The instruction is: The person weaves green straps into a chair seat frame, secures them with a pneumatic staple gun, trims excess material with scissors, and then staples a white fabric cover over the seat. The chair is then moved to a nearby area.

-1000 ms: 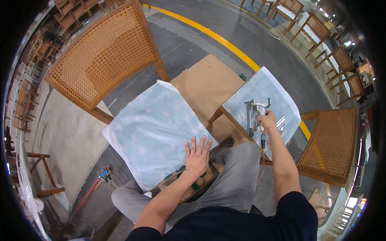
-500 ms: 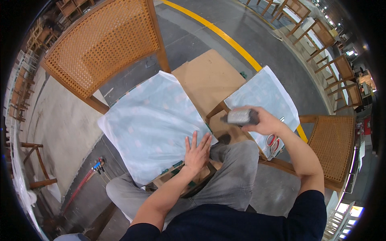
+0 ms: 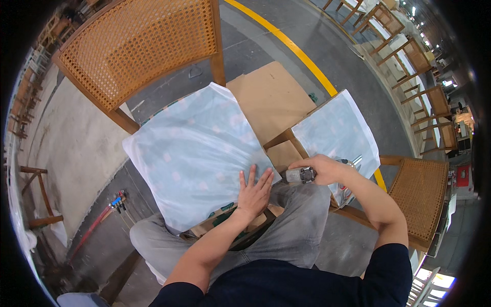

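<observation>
- On the floor at your left lies a red hose [image 3: 94, 226] with blue-and-dark fittings [image 3: 118, 200] at its far end.
- At far left rises a brown chair's cane backrest [image 3: 148, 56].
- Nearer you, its seat is covered by a pale blue-white cloth [image 3: 189, 148], wrinkled toward its near right corner; a green-patterned edge shows beneath the cloth's near side.
- Your left hand [image 3: 254, 193] lies flat on that near right corner, fingers spread, gripping nothing.
- Beyond the corner, a cardboard sheet [image 3: 271, 100] lies on the floor between the two chairs.
- Your right hand [image 3: 326, 169] is closed around a metal staple gun [image 3: 298, 175], just right of the cloth's corner; whether its nose touches the cloth you cannot really tell from here.
- Farther right is a second, pale-covered seat [image 3: 332, 128], with red-handled scissors [image 3: 343, 195] on its near part, partly hidden by your forearm.
- At far right stands its cane backrest [image 3: 419, 197].
</observation>
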The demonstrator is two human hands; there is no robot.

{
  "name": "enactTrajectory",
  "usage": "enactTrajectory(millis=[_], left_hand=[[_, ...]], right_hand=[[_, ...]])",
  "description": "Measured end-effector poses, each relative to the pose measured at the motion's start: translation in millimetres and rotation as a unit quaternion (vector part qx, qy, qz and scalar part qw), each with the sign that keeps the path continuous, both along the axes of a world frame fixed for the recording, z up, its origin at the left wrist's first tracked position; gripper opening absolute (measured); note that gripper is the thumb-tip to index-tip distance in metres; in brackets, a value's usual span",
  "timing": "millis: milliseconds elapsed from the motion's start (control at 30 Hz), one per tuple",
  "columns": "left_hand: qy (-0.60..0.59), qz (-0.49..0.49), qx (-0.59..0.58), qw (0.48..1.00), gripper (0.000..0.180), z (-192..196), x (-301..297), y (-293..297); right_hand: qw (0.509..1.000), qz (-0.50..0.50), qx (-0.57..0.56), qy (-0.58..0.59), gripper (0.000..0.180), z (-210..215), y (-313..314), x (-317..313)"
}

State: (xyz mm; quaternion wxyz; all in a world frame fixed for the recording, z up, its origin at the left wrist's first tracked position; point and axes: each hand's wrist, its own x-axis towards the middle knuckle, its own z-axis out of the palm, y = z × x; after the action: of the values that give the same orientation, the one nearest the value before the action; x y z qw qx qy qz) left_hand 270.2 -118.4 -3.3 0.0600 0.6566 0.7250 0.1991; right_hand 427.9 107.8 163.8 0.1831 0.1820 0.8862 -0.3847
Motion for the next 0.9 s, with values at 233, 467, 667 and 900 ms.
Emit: enactTrajectory(millis=[233, 467, 667, 900], left_hand=[[-0.009, -0.011, 0.001, 1.000, 0.058, 2, -4, -3], [-0.025, -0.021, -0.020, 0.999, 0.056, 11, -8, -4], [-0.074, -0.041, -0.067, 0.994, 0.058, 27, -11, 0], [-0.022, 0.037, -0.062, 0.997, 0.063, 38, -98, 68]], right_hand=[[0.996, 0.063, 0.048, -0.037, 0.072, -15, -5, -18], [0.983, 0.098, 0.104, -0.115, 0.073, -6, -14, -38], [0.993, 0.081, 0.075, -0.049, 0.074, -6, -7, -25], [0.997, -0.026, 0.043, 0.062, 0.074, 30, 23, -31]])
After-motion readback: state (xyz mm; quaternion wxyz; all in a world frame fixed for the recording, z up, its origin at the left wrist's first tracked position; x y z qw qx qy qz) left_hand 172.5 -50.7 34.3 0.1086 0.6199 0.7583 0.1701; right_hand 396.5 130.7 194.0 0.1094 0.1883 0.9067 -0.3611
